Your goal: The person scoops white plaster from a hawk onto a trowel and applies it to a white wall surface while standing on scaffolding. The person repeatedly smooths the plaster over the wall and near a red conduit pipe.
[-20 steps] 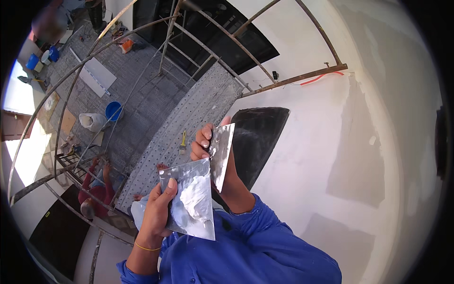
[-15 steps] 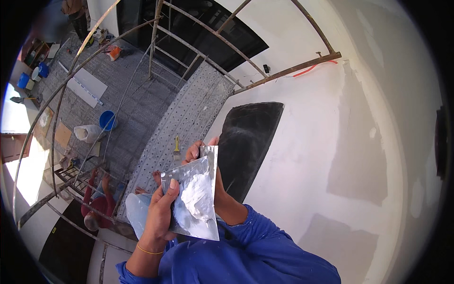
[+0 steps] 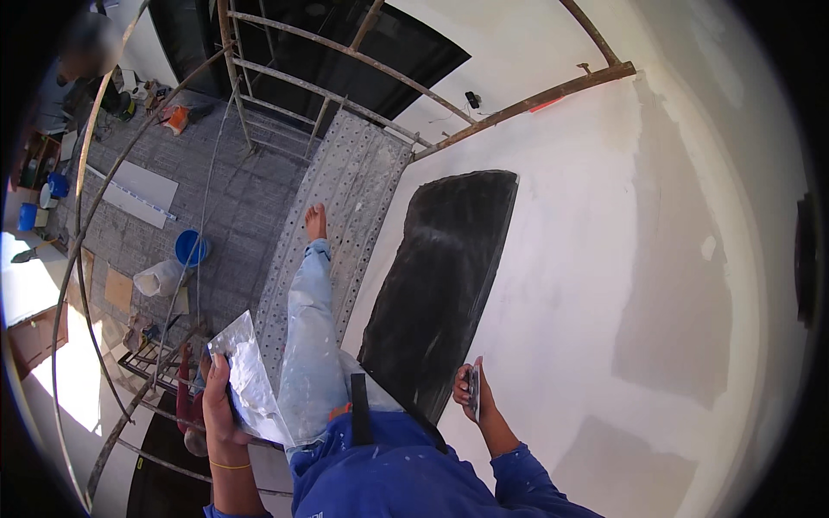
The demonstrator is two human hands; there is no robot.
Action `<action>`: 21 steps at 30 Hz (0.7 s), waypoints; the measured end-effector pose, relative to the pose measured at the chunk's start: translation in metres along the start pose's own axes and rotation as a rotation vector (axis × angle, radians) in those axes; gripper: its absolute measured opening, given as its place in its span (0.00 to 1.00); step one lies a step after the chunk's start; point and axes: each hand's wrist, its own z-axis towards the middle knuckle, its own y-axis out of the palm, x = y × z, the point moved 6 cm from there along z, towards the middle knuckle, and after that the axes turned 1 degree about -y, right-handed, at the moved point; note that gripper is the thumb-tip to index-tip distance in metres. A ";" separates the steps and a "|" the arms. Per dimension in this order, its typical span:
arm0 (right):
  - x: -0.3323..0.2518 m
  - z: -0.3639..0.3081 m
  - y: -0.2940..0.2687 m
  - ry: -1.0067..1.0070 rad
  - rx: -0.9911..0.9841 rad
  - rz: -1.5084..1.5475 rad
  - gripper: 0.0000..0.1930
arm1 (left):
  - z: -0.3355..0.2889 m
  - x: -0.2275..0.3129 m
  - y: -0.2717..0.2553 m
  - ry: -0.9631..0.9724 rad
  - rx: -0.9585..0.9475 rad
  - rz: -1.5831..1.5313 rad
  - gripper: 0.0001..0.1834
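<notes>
My left hand (image 3: 219,404) grips a flat metal plate (image 3: 231,333) by its edge, the thumb lying over its face. White putty is spread across that plate. Well apart from it, at the wall side, my right hand (image 3: 489,404) is closed around a scraper (image 3: 474,394), whose metal blade appears nearly edge-on. The scraper is near the white wall (image 3: 553,285) but I cannot tell whether it touches. My bare foot (image 3: 316,222) and pale jeans leg (image 3: 313,319) stretch forward on a perforated metal platform (image 3: 367,155).
Scaffold pipes (image 3: 332,50) frame the platform ahead and to the left. A dark recessed panel (image 3: 449,259) interrupts the wall, and grey patches (image 3: 673,293) mark its right part. On the floor below are a blue bucket (image 3: 192,248), a white sack (image 3: 159,279) and another person (image 3: 194,440).
My hands have separated: the left moved left with the plate, the right moved right with the scraper. My leg now reaches forward along the platform, and the brush there is no longer visible.
</notes>
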 end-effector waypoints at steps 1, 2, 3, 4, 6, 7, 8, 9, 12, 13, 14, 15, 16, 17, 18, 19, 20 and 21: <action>-0.020 0.009 0.001 -0.006 -0.011 -0.008 0.30 | 0.018 0.002 0.005 0.026 0.030 -0.013 0.19; -0.043 0.023 0.006 -0.011 -0.022 -0.036 0.30 | 0.035 0.003 0.010 0.043 0.032 -0.050 0.19; -0.070 0.040 0.019 -0.022 -0.078 -0.059 0.30 | 0.051 0.003 0.010 0.042 0.113 -0.026 0.19; -0.098 0.064 0.034 -0.016 -0.079 -0.090 0.31 | 0.071 0.004 0.014 0.062 0.152 -0.022 0.19; -0.156 0.127 0.078 -0.013 -0.119 -0.282 0.28 | 0.119 0.010 0.021 0.107 0.261 -0.094 0.20; -0.184 0.164 0.105 -0.022 -0.136 -0.368 0.27 | 0.144 0.011 0.027 0.101 0.289 -0.073 0.20; -0.212 0.207 0.133 -0.038 -0.180 -0.456 0.26 | 0.169 0.017 0.035 0.088 0.273 -0.077 0.20; -0.232 0.245 0.159 -0.041 -0.218 -0.538 0.26 | 0.192 0.019 0.038 0.056 0.350 -0.085 0.20; -0.272 0.333 0.223 -0.121 -0.359 -0.594 0.25 | 0.269 0.037 0.085 0.068 0.264 -0.070 0.22; -0.276 0.350 0.233 -0.110 -0.384 -0.576 0.25 | 0.292 0.046 0.101 0.086 0.303 -0.066 0.22; -0.280 0.366 0.241 -0.102 -0.416 -0.548 0.26 | 0.318 0.054 0.137 0.080 0.099 -0.014 0.21; -0.284 0.379 0.245 -0.084 -0.419 -0.488 0.26 | 0.342 0.063 0.164 0.090 0.059 0.028 0.20; -0.287 0.388 0.245 -0.065 -0.426 -0.427 0.26 | 0.364 0.071 0.192 0.115 0.009 0.098 0.20; -0.292 0.397 0.243 -0.047 -0.436 -0.372 0.26 | 0.385 0.077 0.222 0.149 -0.055 0.147 0.20; -0.299 0.405 0.238 -0.058 -0.419 -0.337 0.32 | 0.405 0.080 0.254 0.106 -0.166 0.236 0.21; -0.309 0.418 0.230 -0.045 -0.386 -0.280 0.32 | 0.425 0.080 0.279 0.114 -0.181 0.241 0.23; -0.321 0.429 0.224 -0.051 -0.372 -0.229 0.32 | 0.445 0.077 0.300 0.106 -0.182 0.238 0.23; -0.336 0.441 0.220 -0.095 -0.386 -0.188 0.33 | 0.467 0.075 0.323 0.102 -0.190 0.227 0.24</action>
